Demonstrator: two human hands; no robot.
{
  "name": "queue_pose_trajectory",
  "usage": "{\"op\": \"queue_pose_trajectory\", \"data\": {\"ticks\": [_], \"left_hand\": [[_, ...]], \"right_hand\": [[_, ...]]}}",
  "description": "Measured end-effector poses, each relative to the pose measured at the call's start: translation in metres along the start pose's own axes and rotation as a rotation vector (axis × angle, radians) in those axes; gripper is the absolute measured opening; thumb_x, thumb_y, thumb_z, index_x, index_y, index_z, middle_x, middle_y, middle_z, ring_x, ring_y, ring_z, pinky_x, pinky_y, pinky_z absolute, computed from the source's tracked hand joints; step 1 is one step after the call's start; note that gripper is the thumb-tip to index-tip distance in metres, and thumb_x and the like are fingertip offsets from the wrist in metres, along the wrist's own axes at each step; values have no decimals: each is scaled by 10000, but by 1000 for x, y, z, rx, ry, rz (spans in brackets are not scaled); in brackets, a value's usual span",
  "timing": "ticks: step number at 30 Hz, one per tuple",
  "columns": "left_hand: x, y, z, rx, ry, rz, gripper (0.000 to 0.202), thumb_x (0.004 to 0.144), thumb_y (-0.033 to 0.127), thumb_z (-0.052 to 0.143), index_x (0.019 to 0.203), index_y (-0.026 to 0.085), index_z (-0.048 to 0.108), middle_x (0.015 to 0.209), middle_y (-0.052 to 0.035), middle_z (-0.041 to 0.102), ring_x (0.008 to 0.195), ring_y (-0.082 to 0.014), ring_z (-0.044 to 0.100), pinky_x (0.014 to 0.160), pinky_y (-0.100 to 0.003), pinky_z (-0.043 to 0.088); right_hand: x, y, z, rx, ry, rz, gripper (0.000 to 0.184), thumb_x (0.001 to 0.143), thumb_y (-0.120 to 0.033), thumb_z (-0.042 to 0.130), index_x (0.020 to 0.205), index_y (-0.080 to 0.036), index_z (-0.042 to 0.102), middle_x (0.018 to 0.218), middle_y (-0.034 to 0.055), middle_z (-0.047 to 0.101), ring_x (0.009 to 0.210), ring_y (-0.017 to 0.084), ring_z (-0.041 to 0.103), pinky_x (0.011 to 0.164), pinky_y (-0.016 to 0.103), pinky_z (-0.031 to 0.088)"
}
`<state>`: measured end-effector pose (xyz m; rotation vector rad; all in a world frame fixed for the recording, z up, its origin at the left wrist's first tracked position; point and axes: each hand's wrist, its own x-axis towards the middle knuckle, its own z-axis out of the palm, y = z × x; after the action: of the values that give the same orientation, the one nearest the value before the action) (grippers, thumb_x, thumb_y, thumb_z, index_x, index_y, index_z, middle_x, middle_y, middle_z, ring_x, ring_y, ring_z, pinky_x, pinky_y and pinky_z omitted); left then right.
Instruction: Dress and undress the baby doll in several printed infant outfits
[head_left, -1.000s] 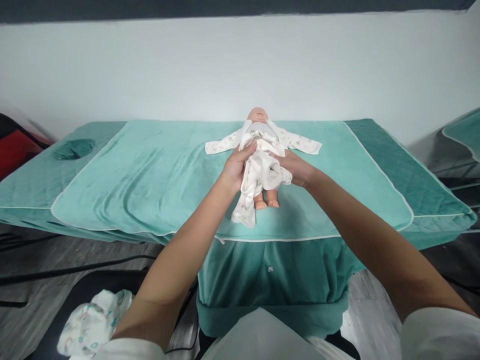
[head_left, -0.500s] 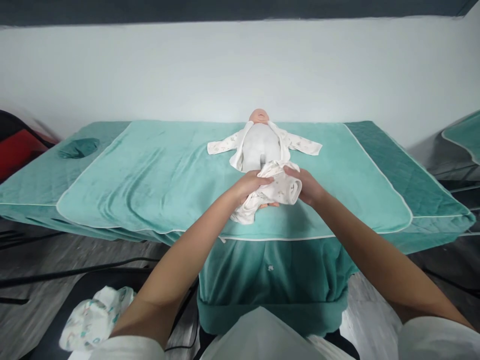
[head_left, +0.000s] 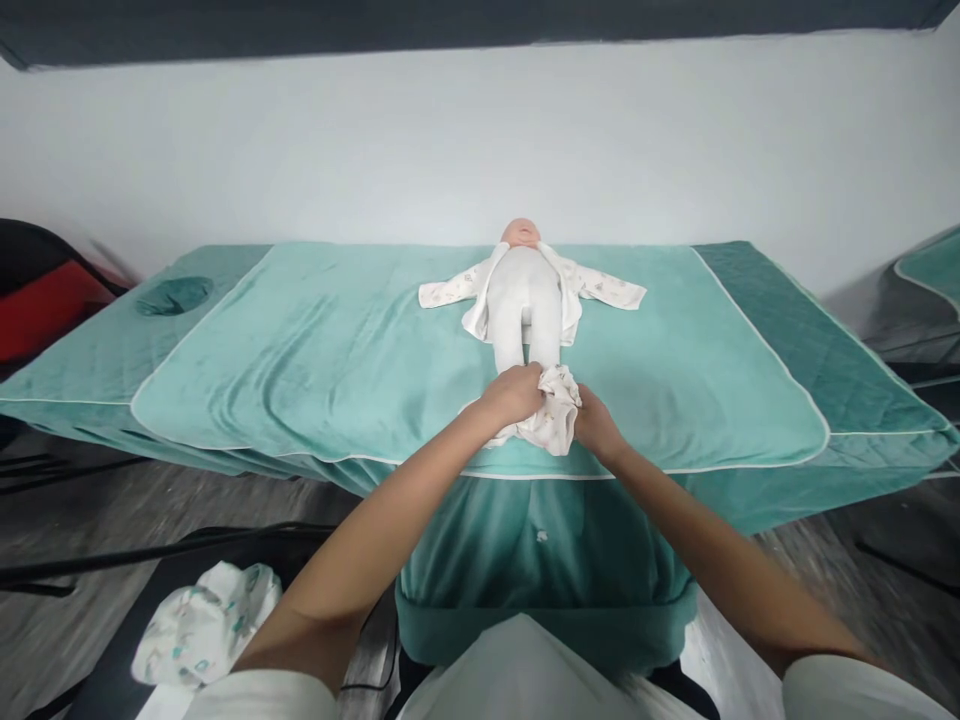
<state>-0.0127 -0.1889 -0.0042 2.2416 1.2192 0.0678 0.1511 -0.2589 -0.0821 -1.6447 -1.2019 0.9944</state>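
Observation:
A baby doll (head_left: 517, 285) with a white cloth body lies on its back, its legs toward me. Its arms are in the sleeves of a white printed baby jacket (head_left: 613, 290), which is spread open at the front. My left hand (head_left: 517, 392) is closed on bunched white printed baby pants (head_left: 553, 425) at the doll's feet. On the other side, my right hand (head_left: 596, 420) grips the same pants near the doll's other foot. Both feet are hidden by the cloth and my hands.
A teal cover (head_left: 352, 350) lies over the massage bed, which has a face hole (head_left: 174, 296) at the left end. On a black seat (head_left: 127, 640) at lower left rests a crumpled white printed cloth (head_left: 206, 620). A red and black chair (head_left: 49, 300) stands at far left.
Both hands have moved down and nearer to me, to the doll's feet. The pants are now gathered into a tighter bunch, and the doll's legs show in the open.

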Motion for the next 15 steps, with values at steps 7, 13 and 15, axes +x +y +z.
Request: {"op": "queue_pose_trajectory", "data": {"ticks": [7, 13, 15], "left_hand": [[-4, -11, -8, -559, 25, -35, 213, 816, 321, 672, 970, 179, 637, 1031, -60, 725, 949, -243, 672, 753, -302, 475], [-8, -26, -21, -967, -241, 67, 451, 708, 385, 841, 1056, 176, 646, 989, -16, 689, 894, -178, 646, 760, -276, 484], [-4, -29, -24, -992, -249, 68, 474, 672, 349, 865, 1056, 171, 653, 995, -21, 692, 898, -181, 652, 780, -286, 490]], "right_hand": [[7, 0, 0, 116, 36, -156, 312, 761, -499, 705, 918, -263, 574, 987, 53, 678, 974, 286, 602, 929, 464, 488], [31, -7, -1, 214, 148, -245, 346, 723, -443, 756, 913, -285, 514, 961, 35, 629, 960, 269, 560, 935, 429, 471], [42, -7, 1, 248, 144, -245, 308, 765, -452, 712, 924, -285, 509, 976, 31, 641, 968, 256, 558, 945, 413, 468]]}}
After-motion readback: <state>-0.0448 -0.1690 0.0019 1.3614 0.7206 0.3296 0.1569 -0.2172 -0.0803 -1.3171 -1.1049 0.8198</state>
